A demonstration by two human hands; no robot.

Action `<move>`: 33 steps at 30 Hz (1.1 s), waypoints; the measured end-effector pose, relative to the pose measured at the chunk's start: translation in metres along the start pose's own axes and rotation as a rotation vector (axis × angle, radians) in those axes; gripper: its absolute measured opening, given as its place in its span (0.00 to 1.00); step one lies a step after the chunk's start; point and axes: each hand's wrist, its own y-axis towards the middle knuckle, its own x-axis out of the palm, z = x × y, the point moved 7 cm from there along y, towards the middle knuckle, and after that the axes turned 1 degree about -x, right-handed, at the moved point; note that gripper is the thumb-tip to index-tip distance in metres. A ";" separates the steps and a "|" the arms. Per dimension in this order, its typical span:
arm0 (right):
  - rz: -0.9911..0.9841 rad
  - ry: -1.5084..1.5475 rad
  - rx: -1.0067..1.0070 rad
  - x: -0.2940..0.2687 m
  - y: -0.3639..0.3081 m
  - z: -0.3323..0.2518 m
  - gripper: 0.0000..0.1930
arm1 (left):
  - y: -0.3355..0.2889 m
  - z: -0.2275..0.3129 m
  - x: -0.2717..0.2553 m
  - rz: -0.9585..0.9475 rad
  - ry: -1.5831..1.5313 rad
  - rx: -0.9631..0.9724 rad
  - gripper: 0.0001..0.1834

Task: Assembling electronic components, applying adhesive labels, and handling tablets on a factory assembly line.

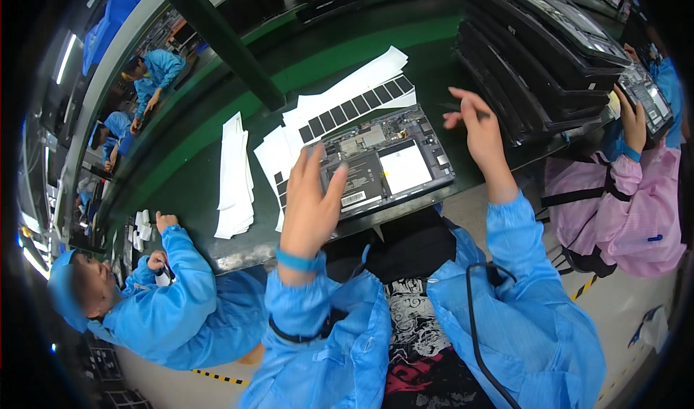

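An opened laptop base (442, 169) lies at the table's near edge, its inner parts facing up. A black battery (363, 180) fills its left part, a bright white panel (406, 168) sits at the front middle, and circuit boards run along the back. My left hand (309, 203) is over the laptop's left edge with fingers apart; whether it touches the case I cannot tell. Raised beyond the right side is my right hand (478, 131), fingers spread and slightly bent, apart from the laptop. Behind the laptop lies a white sheet with a row of black rectangular pads (356, 107).
White paper strips (235, 181) lie on the green table (195, 174) to the left. Tall stacked black trays (531, 84) stand at the right, with more laptop bases on top. A blue-sleeved co-worker (170, 293) sits close on my left; a pink-sleeved one (622, 199) is at my right.
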 end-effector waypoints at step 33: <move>-0.690 -0.025 -0.239 0.447 -0.056 0.056 0.17 | -0.072 -0.436 -0.170 0.386 -0.196 -0.434 0.25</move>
